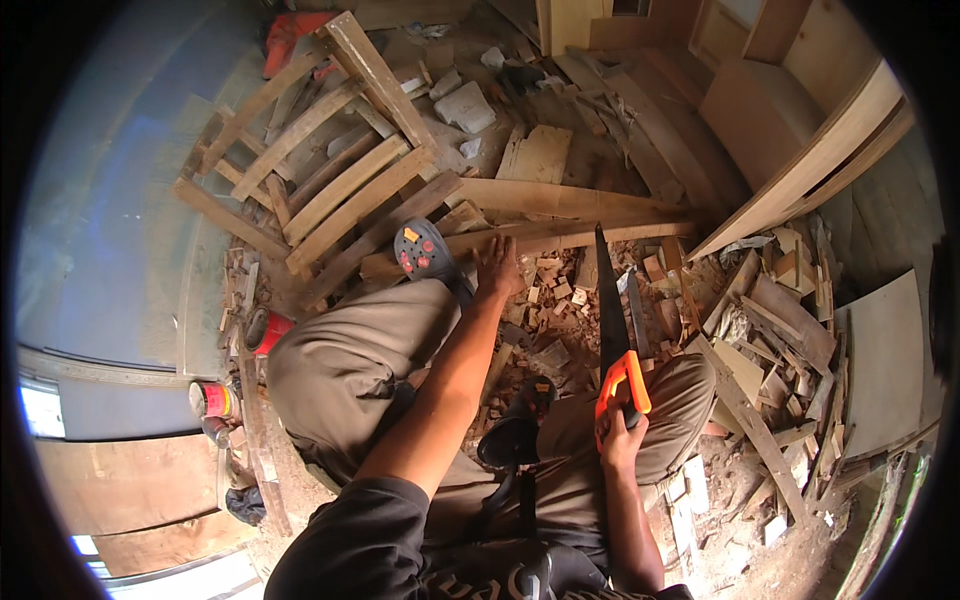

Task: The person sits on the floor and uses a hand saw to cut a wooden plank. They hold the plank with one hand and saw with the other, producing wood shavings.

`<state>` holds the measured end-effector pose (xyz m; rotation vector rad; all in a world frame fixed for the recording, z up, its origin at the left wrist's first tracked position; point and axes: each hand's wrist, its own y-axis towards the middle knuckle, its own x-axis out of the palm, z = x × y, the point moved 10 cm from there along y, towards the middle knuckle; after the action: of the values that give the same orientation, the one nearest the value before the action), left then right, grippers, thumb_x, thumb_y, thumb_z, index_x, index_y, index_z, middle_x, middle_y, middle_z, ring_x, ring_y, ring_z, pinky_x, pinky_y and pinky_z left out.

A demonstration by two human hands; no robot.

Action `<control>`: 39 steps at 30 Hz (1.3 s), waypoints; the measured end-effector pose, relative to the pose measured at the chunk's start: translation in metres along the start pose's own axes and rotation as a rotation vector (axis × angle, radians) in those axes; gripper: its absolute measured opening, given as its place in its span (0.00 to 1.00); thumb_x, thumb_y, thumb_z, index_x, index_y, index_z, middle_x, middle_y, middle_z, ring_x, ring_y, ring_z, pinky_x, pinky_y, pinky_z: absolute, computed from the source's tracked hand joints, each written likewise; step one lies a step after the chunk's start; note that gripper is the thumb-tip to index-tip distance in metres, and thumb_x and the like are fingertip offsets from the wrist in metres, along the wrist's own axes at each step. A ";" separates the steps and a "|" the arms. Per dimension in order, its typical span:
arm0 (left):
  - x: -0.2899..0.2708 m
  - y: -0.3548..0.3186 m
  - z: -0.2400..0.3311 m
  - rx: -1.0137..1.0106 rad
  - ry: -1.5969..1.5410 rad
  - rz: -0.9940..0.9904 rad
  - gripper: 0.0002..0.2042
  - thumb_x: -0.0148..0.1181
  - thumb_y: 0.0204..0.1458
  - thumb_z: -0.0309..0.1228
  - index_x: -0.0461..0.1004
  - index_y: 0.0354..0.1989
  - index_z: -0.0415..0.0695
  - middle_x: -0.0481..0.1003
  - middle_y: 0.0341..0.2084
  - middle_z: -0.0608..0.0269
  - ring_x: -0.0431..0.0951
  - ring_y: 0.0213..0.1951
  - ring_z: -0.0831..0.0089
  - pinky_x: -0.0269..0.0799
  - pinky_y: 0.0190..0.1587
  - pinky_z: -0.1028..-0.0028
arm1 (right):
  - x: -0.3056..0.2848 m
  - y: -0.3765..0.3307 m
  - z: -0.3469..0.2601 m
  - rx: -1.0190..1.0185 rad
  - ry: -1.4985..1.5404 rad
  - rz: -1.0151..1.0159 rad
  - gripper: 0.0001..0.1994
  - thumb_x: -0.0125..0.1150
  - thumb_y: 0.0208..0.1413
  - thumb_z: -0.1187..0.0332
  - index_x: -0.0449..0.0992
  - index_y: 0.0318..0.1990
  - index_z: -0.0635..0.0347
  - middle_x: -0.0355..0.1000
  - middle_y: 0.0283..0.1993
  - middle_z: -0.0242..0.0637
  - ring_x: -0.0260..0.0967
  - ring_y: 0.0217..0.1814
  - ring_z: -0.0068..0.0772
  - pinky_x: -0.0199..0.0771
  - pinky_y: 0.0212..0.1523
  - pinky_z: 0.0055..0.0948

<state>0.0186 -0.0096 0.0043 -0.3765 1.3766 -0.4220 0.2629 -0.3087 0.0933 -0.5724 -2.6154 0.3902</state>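
Saw: a handsaw with an orange handle (625, 383) at about 4 o'clock from the centre; its dark blade (609, 305) points up toward 1 to 2 o'clock.
Right hand: (622, 437) at 4 to 5 o'clock, fingers closed around the handle.
Left hand: (498, 268) just above centre, toward 12 o'clock, loosely open with fingers spread, laid at the edge of the plank and apparently not gripping it.
Plank: long wood (570, 239) running from 11 to 2 o'clock; a clog-shod foot (424, 250) seems to brace its left end.
Step, as judged: steadying wood, saw ready; whether the teeth touch is unclear.
Next stroke calls for: teeth seated on the edge, clear of the left fingers.
Edges: right knee (688, 385) crowds the handle at 4 o'clock; scrap pile (790, 335) at 3; slatted frame (350, 205) at 10 to 11.
Room: a narrow lane over small offcuts (562, 290), between left hand and blade.
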 end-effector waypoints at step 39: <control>0.009 0.017 0.017 0.127 0.146 0.106 0.43 0.59 0.58 0.43 0.40 0.76 0.48 0.35 0.77 0.55 0.36 0.77 0.59 0.32 0.75 0.47 | 0.008 -0.008 0.010 0.060 -0.265 -0.067 0.06 0.59 0.62 0.71 0.75 0.32 0.62 0.65 0.20 0.21 0.58 0.18 0.13 0.55 0.19 0.20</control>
<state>0.0382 0.0009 -0.0093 -0.1702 1.4960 -0.4536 0.2489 -0.3140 0.0898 -0.4367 -2.8546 0.5541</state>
